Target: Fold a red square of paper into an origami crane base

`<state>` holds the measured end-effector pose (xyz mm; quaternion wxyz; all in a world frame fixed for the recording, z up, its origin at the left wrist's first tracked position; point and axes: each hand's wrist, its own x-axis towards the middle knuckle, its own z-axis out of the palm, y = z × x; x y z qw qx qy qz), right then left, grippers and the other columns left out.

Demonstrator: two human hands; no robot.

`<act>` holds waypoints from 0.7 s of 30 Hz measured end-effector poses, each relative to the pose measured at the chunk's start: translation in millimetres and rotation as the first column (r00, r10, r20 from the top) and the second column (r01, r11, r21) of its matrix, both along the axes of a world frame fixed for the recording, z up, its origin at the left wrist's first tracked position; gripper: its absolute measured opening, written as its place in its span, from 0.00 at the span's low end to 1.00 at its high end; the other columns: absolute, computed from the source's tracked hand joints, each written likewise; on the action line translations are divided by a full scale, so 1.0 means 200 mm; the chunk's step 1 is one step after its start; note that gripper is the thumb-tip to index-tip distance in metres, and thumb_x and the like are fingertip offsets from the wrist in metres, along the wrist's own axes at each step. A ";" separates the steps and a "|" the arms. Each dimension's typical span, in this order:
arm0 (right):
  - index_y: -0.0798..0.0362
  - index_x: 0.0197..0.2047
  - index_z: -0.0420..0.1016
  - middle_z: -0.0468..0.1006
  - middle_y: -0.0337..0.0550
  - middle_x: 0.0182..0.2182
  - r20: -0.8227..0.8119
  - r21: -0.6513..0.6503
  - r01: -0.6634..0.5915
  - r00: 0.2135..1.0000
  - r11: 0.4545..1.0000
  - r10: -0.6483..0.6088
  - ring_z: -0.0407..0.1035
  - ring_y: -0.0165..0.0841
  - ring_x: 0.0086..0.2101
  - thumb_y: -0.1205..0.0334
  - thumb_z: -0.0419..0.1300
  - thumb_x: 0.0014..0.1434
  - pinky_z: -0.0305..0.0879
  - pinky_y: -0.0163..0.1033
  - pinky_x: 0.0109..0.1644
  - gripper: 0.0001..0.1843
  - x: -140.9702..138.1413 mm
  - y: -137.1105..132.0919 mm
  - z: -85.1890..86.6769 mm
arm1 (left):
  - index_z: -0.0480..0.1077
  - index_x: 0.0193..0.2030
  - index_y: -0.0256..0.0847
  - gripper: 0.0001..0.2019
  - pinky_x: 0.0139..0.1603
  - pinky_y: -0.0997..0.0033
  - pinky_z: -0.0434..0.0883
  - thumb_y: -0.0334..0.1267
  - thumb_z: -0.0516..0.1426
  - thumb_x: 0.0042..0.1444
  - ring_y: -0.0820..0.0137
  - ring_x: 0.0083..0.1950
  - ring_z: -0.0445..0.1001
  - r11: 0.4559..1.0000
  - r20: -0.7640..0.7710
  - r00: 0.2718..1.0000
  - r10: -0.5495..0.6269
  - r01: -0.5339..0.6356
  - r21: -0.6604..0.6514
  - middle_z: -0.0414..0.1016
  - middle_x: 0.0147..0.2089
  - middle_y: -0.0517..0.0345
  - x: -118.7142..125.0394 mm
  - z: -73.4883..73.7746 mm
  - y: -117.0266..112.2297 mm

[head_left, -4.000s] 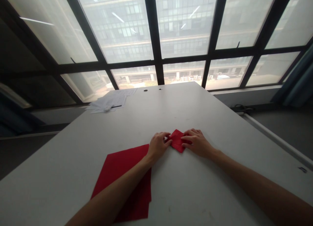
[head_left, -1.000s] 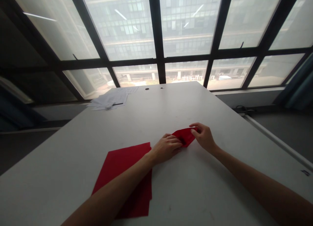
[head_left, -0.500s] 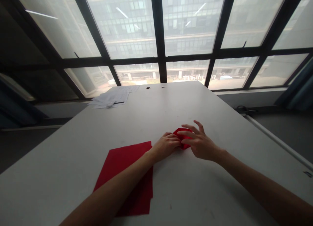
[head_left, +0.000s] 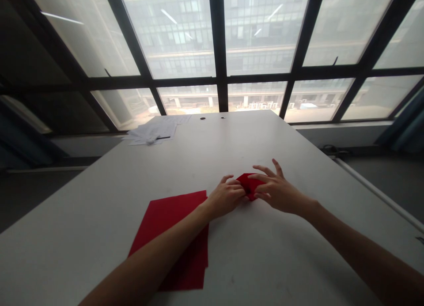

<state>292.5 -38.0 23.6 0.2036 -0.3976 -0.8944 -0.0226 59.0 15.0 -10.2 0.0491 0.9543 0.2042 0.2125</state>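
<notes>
A small folded red paper [head_left: 249, 185] sits mid-table, just right of the red sheets [head_left: 172, 235].
The left hand [head_left: 225, 198] pinches its left edge and the right hand [head_left: 277, 192] spreads its fingers over it; uneven pressure could skew the crease.

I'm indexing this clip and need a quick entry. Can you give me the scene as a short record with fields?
Setting: white table in front of a large window
Left hand: fingers curled on the left edge of the folded paper
Right hand: fingers spread, touching the folded paper's right side
Folded paper: small, red, between both hands
Red sheets: flat stack, partly under the left forearm
White papers: loose pile at the table's far left corner
</notes>
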 end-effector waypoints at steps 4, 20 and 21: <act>0.46 0.32 0.78 0.77 0.40 0.52 -0.111 0.029 0.105 0.989 0.994 -0.101 0.59 0.47 0.62 0.63 0.63 0.61 0.31 0.70 0.68 0.06 0.01 0.05 -0.07 | 0.75 0.39 0.45 0.10 0.71 0.55 0.47 0.39 0.53 0.68 0.68 0.53 0.75 0.999 0.007 1.000 0.004 -0.004 -0.036 0.81 0.43 0.58 0.00 -0.02 0.01; 0.50 0.31 0.72 0.79 0.43 0.38 -0.424 -0.123 0.286 0.851 0.950 -0.311 0.71 0.40 0.42 0.60 0.66 0.57 0.63 0.48 0.52 0.07 0.03 0.15 -0.30 | 0.63 0.65 0.44 0.20 0.66 0.57 0.63 0.40 0.53 0.68 0.62 0.63 0.69 0.986 0.218 0.962 0.168 -0.168 -0.018 0.71 0.62 0.49 0.02 -0.03 0.01; 0.50 0.34 0.73 0.78 0.42 0.37 -0.429 -0.141 0.282 0.846 0.949 -0.315 0.71 0.39 0.40 0.60 0.66 0.57 0.64 0.47 0.51 0.05 0.02 0.15 -0.30 | 0.60 0.68 0.43 0.23 0.66 0.57 0.64 0.41 0.53 0.68 0.61 0.65 0.66 0.978 0.216 0.955 0.206 -0.206 -0.022 0.68 0.65 0.48 0.02 -0.04 0.02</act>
